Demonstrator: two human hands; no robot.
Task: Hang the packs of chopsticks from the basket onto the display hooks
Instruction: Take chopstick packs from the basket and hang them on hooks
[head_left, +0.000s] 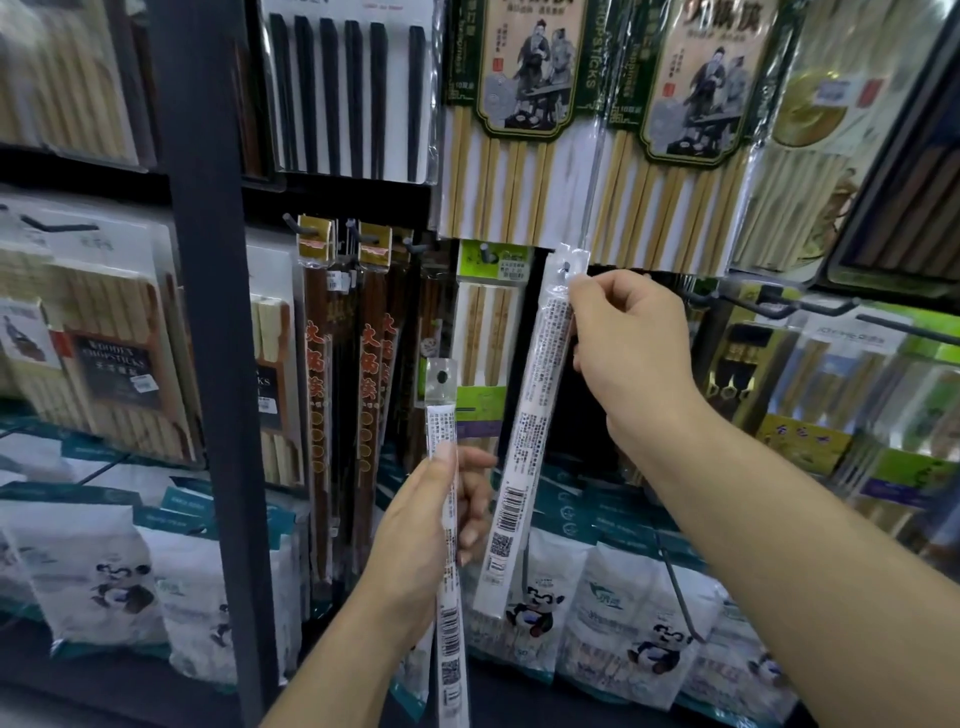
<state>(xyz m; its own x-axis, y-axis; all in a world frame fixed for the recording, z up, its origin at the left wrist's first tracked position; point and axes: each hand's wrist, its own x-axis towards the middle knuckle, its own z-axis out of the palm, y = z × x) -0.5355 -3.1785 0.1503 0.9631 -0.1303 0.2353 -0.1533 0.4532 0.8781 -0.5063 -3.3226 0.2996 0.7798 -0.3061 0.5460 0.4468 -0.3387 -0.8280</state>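
Note:
My right hand (631, 353) pinches the top of a long narrow clear pack of chopsticks (524, 431) with a white printed label and barcodes. The hole in the pack's tab sits at a dark display hook (565, 268) in a dark gap of the rack. My left hand (428, 530) holds a second, similar pack (447, 519) lower down and upright, its hang tab with a round hole free at the top. The basket is out of view.
Packs of wooden and black chopsticks hang all around on the rack. A dark vertical post (210, 312) stands at the left. Bare black hooks (779, 309) jut out at the right. White bags with panda prints (623, 639) fill the shelf below.

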